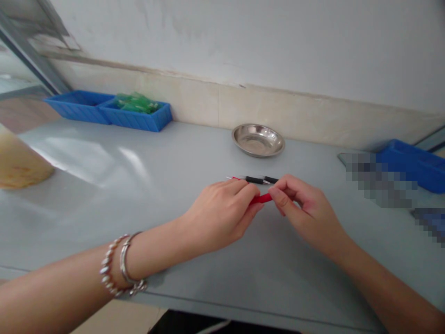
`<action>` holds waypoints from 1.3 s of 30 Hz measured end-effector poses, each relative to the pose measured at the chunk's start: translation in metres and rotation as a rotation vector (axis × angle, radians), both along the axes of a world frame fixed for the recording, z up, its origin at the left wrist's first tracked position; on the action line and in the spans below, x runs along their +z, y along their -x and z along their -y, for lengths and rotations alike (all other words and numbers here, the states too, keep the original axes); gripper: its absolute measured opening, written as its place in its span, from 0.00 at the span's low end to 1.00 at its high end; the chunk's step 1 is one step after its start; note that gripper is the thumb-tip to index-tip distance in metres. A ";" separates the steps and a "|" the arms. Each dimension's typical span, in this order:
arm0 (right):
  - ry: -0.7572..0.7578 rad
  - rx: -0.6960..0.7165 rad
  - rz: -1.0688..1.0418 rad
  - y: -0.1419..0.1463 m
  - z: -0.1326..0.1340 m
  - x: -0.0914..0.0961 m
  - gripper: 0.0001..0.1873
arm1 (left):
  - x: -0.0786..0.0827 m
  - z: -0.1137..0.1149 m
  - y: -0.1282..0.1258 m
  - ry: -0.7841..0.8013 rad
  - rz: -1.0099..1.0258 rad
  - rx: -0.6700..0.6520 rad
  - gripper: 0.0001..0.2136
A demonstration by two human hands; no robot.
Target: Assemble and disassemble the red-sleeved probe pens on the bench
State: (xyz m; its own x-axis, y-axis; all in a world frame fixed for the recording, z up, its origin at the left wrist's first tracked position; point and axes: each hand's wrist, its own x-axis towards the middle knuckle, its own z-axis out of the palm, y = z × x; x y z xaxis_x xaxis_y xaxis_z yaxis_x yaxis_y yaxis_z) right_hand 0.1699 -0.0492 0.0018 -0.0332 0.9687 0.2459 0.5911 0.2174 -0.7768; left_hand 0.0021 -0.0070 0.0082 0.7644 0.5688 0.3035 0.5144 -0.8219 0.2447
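Observation:
Between my hands, above the grey table (194,157), is a red pen (261,198), most of it hidden by fingers. My left hand (225,208) is closed around its left part. At the right end, the thumb and fingers of my right hand (301,208) pinch it. Just beyond my hands lie a black-gripped pen (254,180) and a second black pen piece (270,179), partly covered by my right hand. A thin red-and-white tip (233,178) shows behind my left knuckles; whether it belongs to the held pen I cannot tell.
A round metal dish (259,150) stands near the wall. At the back left are a blue bin (78,113) and another blue bin (139,121) with green pieces (137,102). Another blue bin (417,162) and blurred-out items are on the right. A yellowish roll (24,162) stands far left.

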 end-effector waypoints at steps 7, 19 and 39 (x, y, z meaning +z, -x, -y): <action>-0.017 -0.001 0.004 0.000 0.000 0.001 0.12 | 0.000 0.001 0.001 0.012 -0.007 0.001 0.12; -0.018 0.009 0.050 0.004 0.002 0.000 0.13 | 0.001 0.000 0.000 0.013 -0.058 -0.030 0.12; -0.088 0.065 0.139 0.007 0.005 0.004 0.11 | 0.002 0.003 -0.001 -0.025 -0.093 -0.053 0.09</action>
